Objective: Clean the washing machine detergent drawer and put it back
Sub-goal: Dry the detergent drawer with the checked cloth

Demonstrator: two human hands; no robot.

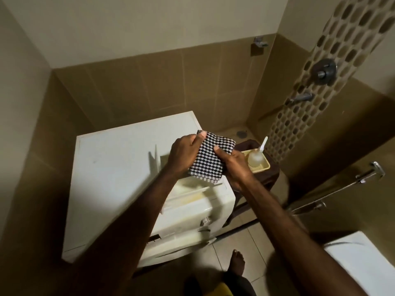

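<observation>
A black-and-white checked cloth (pixel 210 159) is held folded above the right part of the white washing machine (pixel 119 167). My left hand (pixel 184 154) grips its left edge, thumb near the top corner. My right hand (pixel 237 165) holds its right side, thumb pressed on the cloth's face. Below the cloth lies a white, yellow-stained plastic part (pixel 190 201), probably the detergent drawer, resting on the machine's front right corner. A thin white upright piece (pixel 156 159) stands just left of my left hand.
A clear bottle with a white nozzle (pixel 255 158) stands in a yellow tray (pixel 264 166) on a brown stool right of the machine. Taps (pixel 299 98) and a hose sprayer (pixel 372 170) project from the right wall. My bare foot (pixel 236 262) is on the tiled floor.
</observation>
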